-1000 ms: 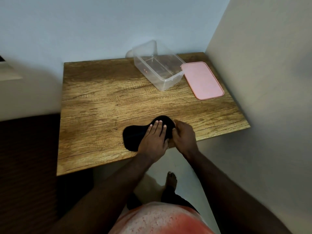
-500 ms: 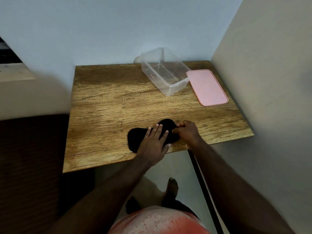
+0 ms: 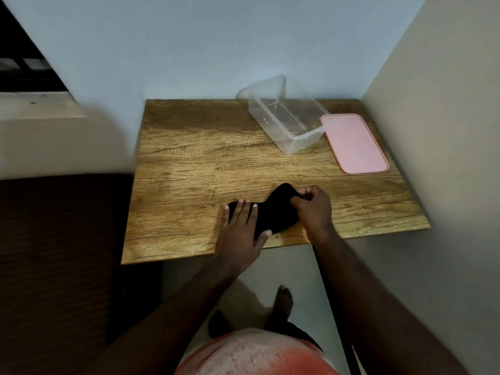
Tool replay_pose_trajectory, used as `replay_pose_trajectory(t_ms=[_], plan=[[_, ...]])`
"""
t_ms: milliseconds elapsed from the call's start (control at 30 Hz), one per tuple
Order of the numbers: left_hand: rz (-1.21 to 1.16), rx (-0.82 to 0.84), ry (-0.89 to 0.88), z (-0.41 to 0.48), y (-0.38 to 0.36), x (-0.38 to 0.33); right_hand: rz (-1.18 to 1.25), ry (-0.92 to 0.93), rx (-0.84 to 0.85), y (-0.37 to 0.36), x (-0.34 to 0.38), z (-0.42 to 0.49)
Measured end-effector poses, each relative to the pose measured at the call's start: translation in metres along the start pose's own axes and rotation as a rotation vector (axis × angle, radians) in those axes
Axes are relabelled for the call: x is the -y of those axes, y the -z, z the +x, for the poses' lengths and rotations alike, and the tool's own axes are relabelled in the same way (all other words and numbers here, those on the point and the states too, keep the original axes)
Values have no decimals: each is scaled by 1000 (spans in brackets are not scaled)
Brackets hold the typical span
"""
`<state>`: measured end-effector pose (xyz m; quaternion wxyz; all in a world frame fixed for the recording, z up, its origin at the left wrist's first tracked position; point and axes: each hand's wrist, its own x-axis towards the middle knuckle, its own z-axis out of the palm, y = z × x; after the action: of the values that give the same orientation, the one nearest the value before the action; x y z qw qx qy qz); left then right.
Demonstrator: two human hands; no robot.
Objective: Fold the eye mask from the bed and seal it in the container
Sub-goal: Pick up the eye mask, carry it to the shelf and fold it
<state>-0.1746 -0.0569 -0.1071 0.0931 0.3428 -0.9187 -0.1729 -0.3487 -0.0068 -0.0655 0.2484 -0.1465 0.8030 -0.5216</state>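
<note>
The black eye mask point(image 3: 274, 212) lies near the front edge of the wooden table point(image 3: 205, 163). My left hand point(image 3: 242, 226) rests flat on its left half, fingers spread, pressing it down. My right hand point(image 3: 311, 208) pinches the mask's right end and lifts it a little off the table. The clear plastic container point(image 3: 286, 117) stands open and empty at the back right. Its pink lid point(image 3: 354, 143) lies flat on the table just to the container's right.
Walls close the table in at the back and on the right. A dark bed surface point(image 3: 59, 253) lies to the left, below table height. My bare foot point(image 3: 284, 300) is on the floor under the table's front edge.
My left hand slid leftward along the mask and now covers its left half. My right hand closed on the right end and raised it. The camera view shifted left.
</note>
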Motion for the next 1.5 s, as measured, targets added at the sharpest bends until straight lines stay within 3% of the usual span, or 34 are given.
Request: replay_pose_trajectory(t_ms=[100,233,333,500,633,733,833,1067,1233,1500], plan=[[-480,-236,128,3,22,-17,-136,203,-6,-10,6,-17],[-1061,-110,471,26,47,-25,-278,471,24,-24,6,-39],[-1259,-37,550,31,58,-21,-314,579,85,-33,4,-51],[-1385,-28,580,27,61,-13,-320,589,220,-42,-1,-65],[-1406,-50,685,21,58,2,-225,522,384,-36,-2,-70],[-1381,-72,738,14,52,10,-211,495,331,-35,-4,-66],[-1289,-116,767,8,44,20,-366,560,275,-37,-7,-55],[-1077,-157,763,9,40,31,-878,816,436,-45,-12,-43],[-985,-150,744,9,35,30,-938,867,641,-48,-20,-42],[-944,-155,752,12,34,30,-1011,829,737,-56,-23,-37]])
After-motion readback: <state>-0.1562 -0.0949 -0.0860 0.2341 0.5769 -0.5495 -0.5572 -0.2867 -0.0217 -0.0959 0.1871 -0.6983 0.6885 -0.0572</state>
